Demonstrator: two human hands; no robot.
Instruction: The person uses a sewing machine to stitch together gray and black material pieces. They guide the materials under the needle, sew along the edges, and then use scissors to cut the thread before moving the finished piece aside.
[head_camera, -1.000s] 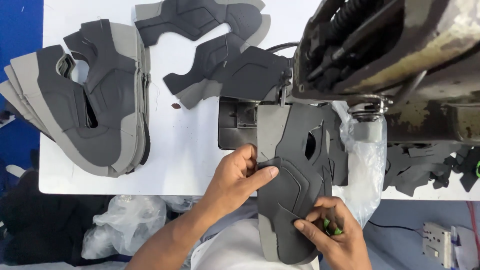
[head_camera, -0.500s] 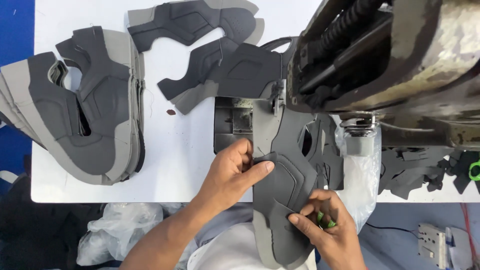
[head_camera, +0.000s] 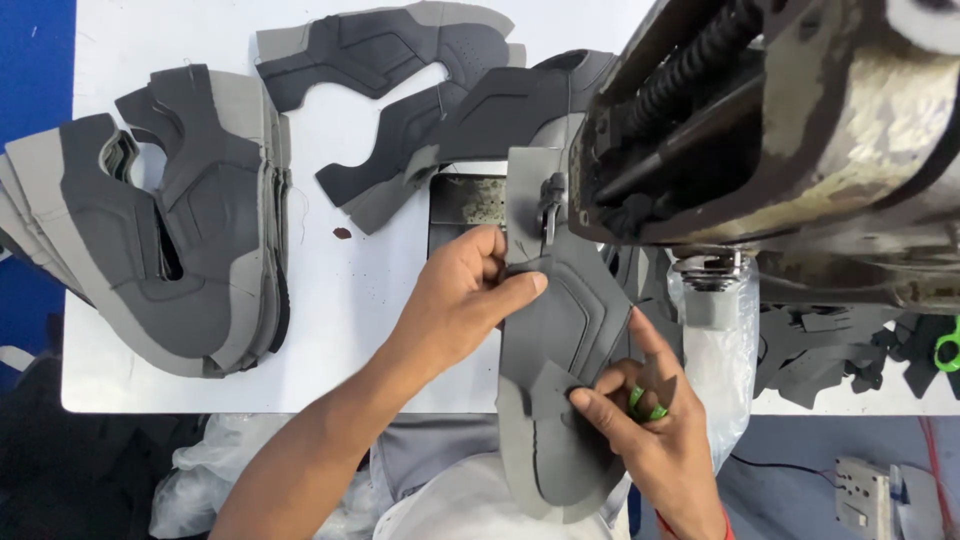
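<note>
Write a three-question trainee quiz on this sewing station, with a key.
1. True or false: the left hand presses the grey shoe upper piece flat beside the sewing machine's presser foot.
2. Which hand has a small green tool looped on a finger? A) left B) right C) neither
3. Fill in: the stack of finished grey uppers lies on the white table to the ______ of the person's hands.

Key:
1. True.
2. B: the right hand carries the green tool while pinching the piece's lower edge.
3. Left.
</note>
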